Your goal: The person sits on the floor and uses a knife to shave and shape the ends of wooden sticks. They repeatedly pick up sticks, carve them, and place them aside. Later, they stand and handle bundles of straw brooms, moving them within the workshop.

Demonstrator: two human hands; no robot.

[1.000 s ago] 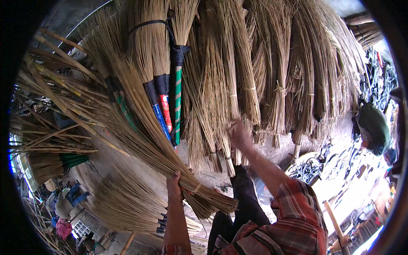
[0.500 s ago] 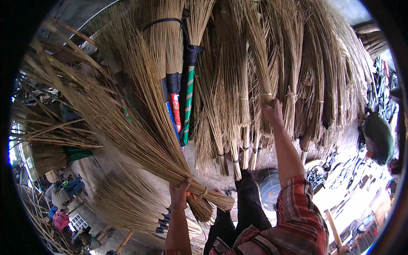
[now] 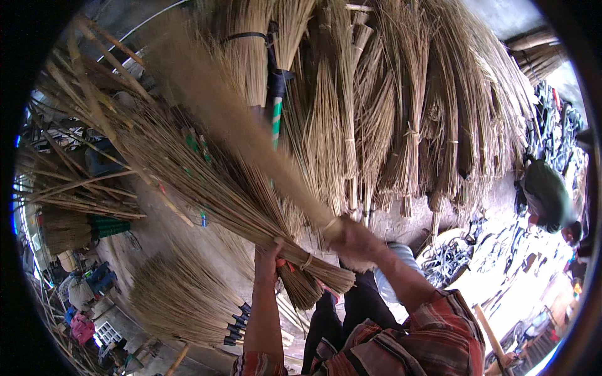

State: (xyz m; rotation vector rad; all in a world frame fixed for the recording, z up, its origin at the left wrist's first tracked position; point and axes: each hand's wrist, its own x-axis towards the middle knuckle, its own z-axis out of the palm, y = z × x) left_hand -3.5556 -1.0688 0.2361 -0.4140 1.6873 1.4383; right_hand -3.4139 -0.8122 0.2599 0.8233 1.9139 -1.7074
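Observation:
My left hand (image 3: 268,252) is closed round the tied end of a long bundle of broom bristles (image 3: 204,213), whose loose tips fan toward the upper left. Under it, crossing at the grip, is a second bristle bundle (image 3: 300,289) with a red tie. My right hand (image 3: 359,243) grips another bristle bundle (image 3: 269,153) near its pale tie. Motion blurs this one as it slants up and left over the others, its butt end close to my left hand's bundle.
Several bristle bundles (image 3: 411,125) lean in a row at the back. Behind my bundles stands a broom with a green striped handle (image 3: 276,116). Brooms with dark-wrapped ends (image 3: 182,297) lie lower left, sticks (image 3: 84,188) at left. A bluish bucket (image 3: 402,262) stands beside my legs.
My right hand has pulled a bundle from the row and brought it down and left, beside the left hand. The left hand still holds its bundles in nearly the same place.

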